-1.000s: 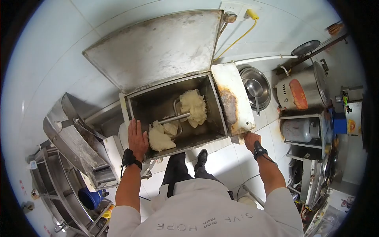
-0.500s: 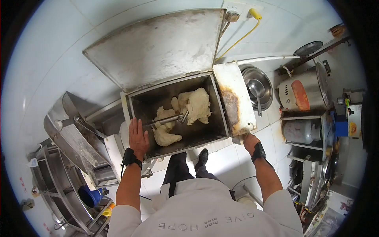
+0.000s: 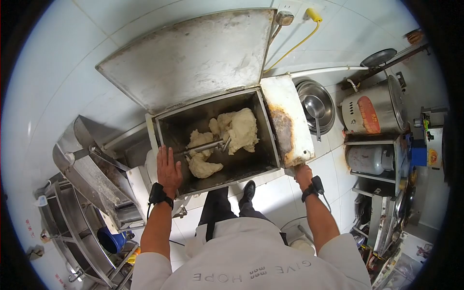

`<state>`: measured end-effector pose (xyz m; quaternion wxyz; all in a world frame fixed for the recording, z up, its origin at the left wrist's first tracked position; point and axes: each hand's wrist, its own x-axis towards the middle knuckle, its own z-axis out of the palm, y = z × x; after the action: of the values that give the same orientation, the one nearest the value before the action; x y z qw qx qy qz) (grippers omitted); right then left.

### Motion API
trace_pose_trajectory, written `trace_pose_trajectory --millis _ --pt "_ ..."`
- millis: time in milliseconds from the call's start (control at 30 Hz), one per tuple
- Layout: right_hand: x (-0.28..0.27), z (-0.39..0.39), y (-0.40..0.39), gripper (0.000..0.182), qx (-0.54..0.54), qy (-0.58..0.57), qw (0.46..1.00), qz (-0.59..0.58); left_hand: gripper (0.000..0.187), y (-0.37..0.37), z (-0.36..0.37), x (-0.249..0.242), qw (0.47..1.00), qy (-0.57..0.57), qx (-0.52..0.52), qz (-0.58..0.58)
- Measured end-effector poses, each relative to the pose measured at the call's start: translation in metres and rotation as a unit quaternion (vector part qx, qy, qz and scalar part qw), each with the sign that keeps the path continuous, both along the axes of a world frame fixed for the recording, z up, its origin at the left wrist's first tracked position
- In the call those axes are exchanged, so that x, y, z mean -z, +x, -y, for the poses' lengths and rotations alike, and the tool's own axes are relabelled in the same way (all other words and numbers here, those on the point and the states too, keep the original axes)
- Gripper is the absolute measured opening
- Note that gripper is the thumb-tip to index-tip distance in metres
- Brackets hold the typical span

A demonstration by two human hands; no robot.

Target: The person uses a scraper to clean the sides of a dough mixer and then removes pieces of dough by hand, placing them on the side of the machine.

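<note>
My left hand [image 3: 168, 171] lies flat on the left front corner of the dough mixer's steel trough [image 3: 220, 183], fingers stretched out. Inside the trough, pale lumpy dough [image 3: 243, 130] hangs about a metal mixing bar [image 3: 205, 147], with the biggest lump on the right and a smaller piece lower left. The trough's lid [image 3: 193, 58] stands raised behind it. At the front corner of the white, rust-stained housing [image 3: 287, 121] is my right hand [image 3: 303, 175]. Its fingers are hidden under the housing's edge, so what they touch cannot be made out.
Steel bowls with a ladle [image 3: 316, 108] sit right of the mixer. Further right are a big lidded pot [image 3: 369, 108] and a grey gas cylinder [image 3: 365, 159]. Another metal machine [image 3: 96, 169] and a blue bucket [image 3: 111, 239] stand left. A yellow plug cable [image 3: 302, 41] runs along the wall.
My right hand has shifted slightly left and turned, its fingers now further under the housing's edge. My left hand stays on the trough. The dough looks unchanged.
</note>
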<state>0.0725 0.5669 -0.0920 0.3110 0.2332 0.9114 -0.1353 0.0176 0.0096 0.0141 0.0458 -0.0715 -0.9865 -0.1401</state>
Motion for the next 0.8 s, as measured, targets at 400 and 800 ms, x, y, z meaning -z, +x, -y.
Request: trace_pose_trajectory --millis 400,800 --pt "-0.079 -0.012 0.026 0.034 0.316 -0.159 0.913 -0.202 0.049 -0.001 0.002 0.001 0.999 0.023 -0.013 -0.019" --pt "-0.097 -0.002 -0.146 0.047 0.029 0.043 0.907 -0.419 0.051 -0.005 -0.003 -0.002 1.0 -0.009 -0.015 0.01"
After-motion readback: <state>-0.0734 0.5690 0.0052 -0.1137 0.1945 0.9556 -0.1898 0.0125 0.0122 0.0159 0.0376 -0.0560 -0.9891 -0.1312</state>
